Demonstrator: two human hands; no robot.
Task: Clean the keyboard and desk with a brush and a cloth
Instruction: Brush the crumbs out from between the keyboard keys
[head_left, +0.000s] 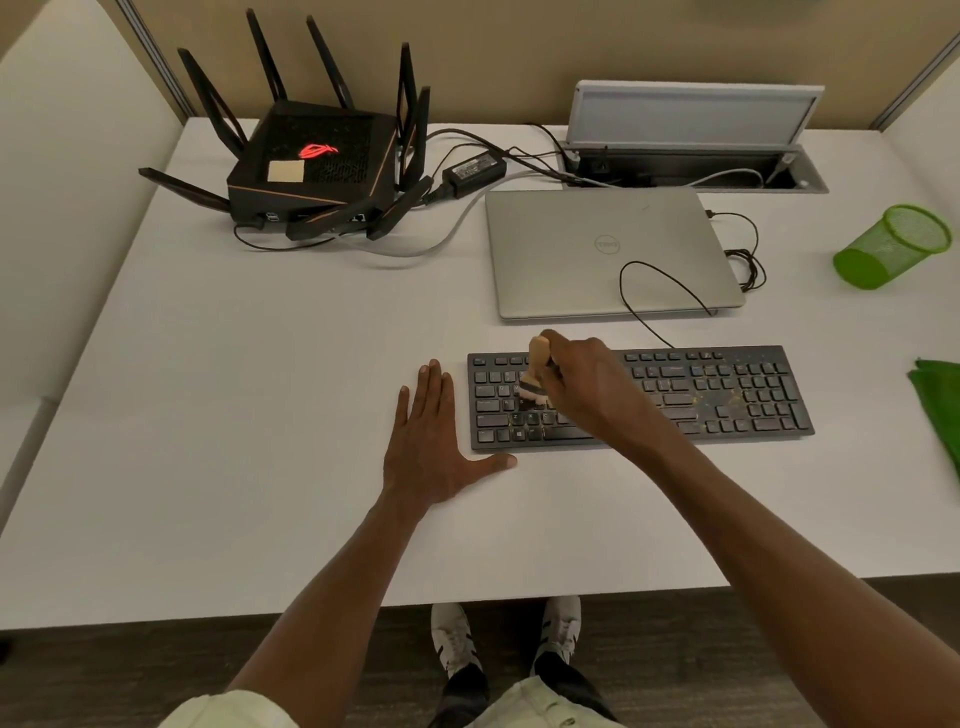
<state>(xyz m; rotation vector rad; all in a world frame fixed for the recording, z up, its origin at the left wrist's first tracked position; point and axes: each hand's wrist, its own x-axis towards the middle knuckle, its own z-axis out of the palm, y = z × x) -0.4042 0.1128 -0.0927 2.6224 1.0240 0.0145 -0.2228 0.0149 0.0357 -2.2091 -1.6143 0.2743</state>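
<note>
1. Two hands in view: right hand grips a wooden-handled brush, bristles down on the left-centre keys of the black keyboard.
2. Left hand lies flat on the desk, fingers straight, thumb spread toward the keyboard's near-left corner, just beside it; holds nothing. Looks like bracing, a judgement only.
3. Keyboard sits right of centre, long axis running left-right across the desk, parallel to the near edge.
4. Yellowish crumbs sit on the right part of the keyboard, around the numpad, well apart from the bristles, on the right arm's own side.
5. Key relation: dirt lies to the right of the brush along the keyboard's long axis, so the next strokes probably need to travel rightward; right hand is the nearer one.
6. Green cloth lies at the right edge of the desk, untouched, right hand nearer.
7. Closed laptop sits behind the keyboard, router far left, green mesh cup tipped over far right.
8. Stage: brushing underway, cloth wipe not yet begun.
</note>
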